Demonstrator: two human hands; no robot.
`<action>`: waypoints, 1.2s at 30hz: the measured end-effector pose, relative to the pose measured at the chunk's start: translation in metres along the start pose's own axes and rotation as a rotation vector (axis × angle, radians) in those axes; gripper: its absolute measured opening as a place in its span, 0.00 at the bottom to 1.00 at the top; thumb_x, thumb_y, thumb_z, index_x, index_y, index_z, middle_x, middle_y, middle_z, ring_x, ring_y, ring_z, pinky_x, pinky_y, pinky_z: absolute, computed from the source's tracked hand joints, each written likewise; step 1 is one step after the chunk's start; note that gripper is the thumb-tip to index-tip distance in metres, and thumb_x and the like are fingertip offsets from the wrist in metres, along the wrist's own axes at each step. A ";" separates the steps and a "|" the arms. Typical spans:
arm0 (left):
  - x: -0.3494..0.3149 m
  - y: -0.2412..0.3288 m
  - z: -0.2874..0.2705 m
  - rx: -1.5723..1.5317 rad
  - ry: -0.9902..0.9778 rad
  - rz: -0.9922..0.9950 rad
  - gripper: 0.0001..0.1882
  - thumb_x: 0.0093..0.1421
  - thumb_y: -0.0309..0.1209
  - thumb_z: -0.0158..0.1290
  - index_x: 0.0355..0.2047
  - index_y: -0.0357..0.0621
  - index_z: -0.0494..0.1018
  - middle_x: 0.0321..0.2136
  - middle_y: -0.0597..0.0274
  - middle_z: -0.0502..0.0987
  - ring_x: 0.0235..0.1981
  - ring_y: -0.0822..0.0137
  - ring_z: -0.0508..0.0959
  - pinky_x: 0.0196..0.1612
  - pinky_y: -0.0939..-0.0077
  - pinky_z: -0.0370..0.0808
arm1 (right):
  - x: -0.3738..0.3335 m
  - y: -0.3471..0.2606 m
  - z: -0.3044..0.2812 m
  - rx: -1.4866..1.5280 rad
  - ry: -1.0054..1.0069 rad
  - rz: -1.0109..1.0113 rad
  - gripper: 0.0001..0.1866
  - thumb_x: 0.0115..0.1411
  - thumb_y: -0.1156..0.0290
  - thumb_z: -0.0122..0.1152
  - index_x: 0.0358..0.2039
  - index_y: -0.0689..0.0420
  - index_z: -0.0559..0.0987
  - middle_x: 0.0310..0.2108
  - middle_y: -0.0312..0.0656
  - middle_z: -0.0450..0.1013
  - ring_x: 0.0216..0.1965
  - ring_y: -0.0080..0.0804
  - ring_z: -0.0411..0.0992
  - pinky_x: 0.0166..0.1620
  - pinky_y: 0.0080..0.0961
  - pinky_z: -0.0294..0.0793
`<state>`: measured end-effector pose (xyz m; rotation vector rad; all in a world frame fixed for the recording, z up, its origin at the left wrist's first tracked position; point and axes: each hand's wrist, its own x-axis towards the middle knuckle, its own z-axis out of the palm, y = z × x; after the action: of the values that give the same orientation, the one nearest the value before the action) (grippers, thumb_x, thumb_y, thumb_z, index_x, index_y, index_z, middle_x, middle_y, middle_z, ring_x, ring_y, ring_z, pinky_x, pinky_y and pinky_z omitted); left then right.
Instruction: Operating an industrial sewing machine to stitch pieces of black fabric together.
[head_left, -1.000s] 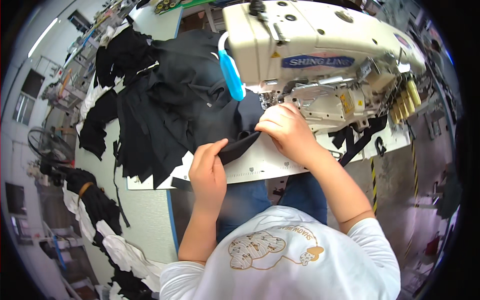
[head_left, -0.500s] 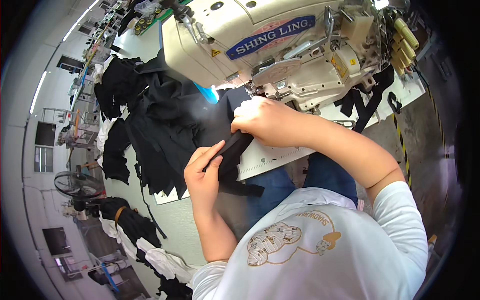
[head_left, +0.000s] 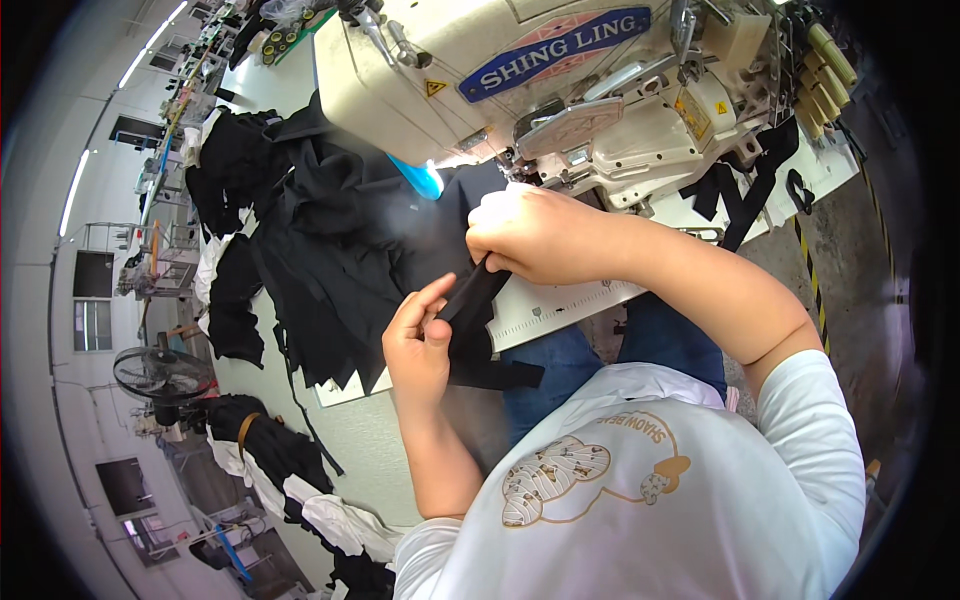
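A heap of black fabric [head_left: 330, 220] lies across the table and runs under the head of a cream sewing machine [head_left: 400, 90]. Just in front of the needle area, my right hand [head_left: 535, 232] is closed on the folded edge of this fabric, its fingers bent under. A narrow black flap slants down from it toward my left hand [head_left: 418, 335]. That hand is open beside the flap, thumb and fingers apart, with the cloth edge close to the fingertips. The needle itself is hidden behind machine parts and my right hand.
A white ruled table edge [head_left: 560, 308] runs in front of my lap. Black strips [head_left: 750, 190] hang over the table at the right. More black and white garments [head_left: 340, 515] lie to the left, near a standing fan [head_left: 160, 375]. Thread cones [head_left: 825, 75] stand at the upper right.
The fingers and thumb of my left hand have spread apart from the fabric edge. My right hand keeps its grip near the needle area. The whole view has shifted slightly.
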<state>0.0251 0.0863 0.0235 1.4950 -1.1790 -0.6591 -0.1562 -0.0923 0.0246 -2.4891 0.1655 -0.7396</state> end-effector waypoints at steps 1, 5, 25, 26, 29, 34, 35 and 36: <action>0.000 -0.002 -0.003 0.063 -0.042 -0.051 0.40 0.60 0.64 0.62 0.47 0.32 0.82 0.34 0.68 0.73 0.37 0.76 0.73 0.41 0.82 0.68 | 0.000 0.000 0.000 0.002 -0.001 0.000 0.06 0.58 0.71 0.68 0.34 0.55 0.79 0.34 0.40 0.75 0.44 0.43 0.75 0.50 0.40 0.72; -0.001 0.004 0.004 0.136 0.020 -0.043 0.14 0.63 0.32 0.68 0.35 0.31 0.81 0.31 0.65 0.77 0.34 0.74 0.74 0.40 0.79 0.69 | 0.002 0.000 -0.001 0.018 -0.002 0.010 0.06 0.56 0.72 0.70 0.31 0.56 0.80 0.32 0.41 0.76 0.42 0.44 0.76 0.48 0.41 0.74; -0.012 -0.011 0.024 0.227 0.131 0.292 0.06 0.70 0.26 0.54 0.38 0.35 0.77 0.33 0.54 0.78 0.33 0.62 0.77 0.40 0.72 0.73 | -0.009 -0.009 -0.003 -0.084 0.163 -0.111 0.08 0.54 0.72 0.69 0.31 0.56 0.77 0.37 0.39 0.74 0.42 0.42 0.75 0.46 0.41 0.75; -0.009 -0.007 0.029 0.344 0.082 0.445 0.05 0.67 0.22 0.53 0.37 0.37 0.78 0.31 0.52 0.78 0.30 0.55 0.77 0.36 0.68 0.74 | -0.017 -0.011 -0.004 -0.178 0.206 -0.169 0.09 0.52 0.71 0.69 0.32 0.55 0.77 0.38 0.39 0.74 0.42 0.41 0.75 0.46 0.41 0.75; -0.008 -0.023 0.038 0.530 -0.073 0.690 0.16 0.51 0.32 0.72 0.40 0.45 0.82 0.35 0.59 0.80 0.32 0.55 0.79 0.34 0.64 0.76 | -0.049 -0.019 -0.001 -0.400 0.242 -0.197 0.11 0.51 0.68 0.65 0.35 0.54 0.80 0.40 0.38 0.74 0.45 0.38 0.77 0.44 0.35 0.80; 0.022 -0.033 0.068 0.814 0.016 0.758 0.46 0.38 0.30 0.72 0.63 0.53 0.75 0.64 0.62 0.71 0.57 0.54 0.74 0.61 0.57 0.69 | -0.078 -0.021 0.008 -0.426 0.371 -0.134 0.11 0.49 0.70 0.67 0.35 0.55 0.82 0.42 0.41 0.80 0.43 0.36 0.83 0.35 0.28 0.83; 0.032 -0.031 0.072 0.829 0.008 0.796 0.42 0.42 0.27 0.68 0.63 0.52 0.75 0.63 0.61 0.72 0.60 0.55 0.74 0.65 0.56 0.68 | -0.078 -0.022 0.007 -0.422 0.360 -0.139 0.11 0.49 0.70 0.67 0.35 0.55 0.82 0.42 0.41 0.80 0.43 0.36 0.83 0.35 0.28 0.83; 0.043 -0.032 0.073 0.805 -0.023 0.821 0.40 0.44 0.26 0.66 0.62 0.51 0.75 0.62 0.60 0.73 0.60 0.55 0.74 0.66 0.54 0.69 | -0.077 -0.022 0.006 -0.421 0.402 -0.159 0.11 0.50 0.72 0.67 0.36 0.56 0.82 0.42 0.42 0.81 0.40 0.36 0.84 0.33 0.27 0.83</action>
<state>-0.0126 0.0161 -0.0191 1.4106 -2.0324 0.4136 -0.2184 -0.0508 -0.0040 -2.7324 0.2952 -1.3949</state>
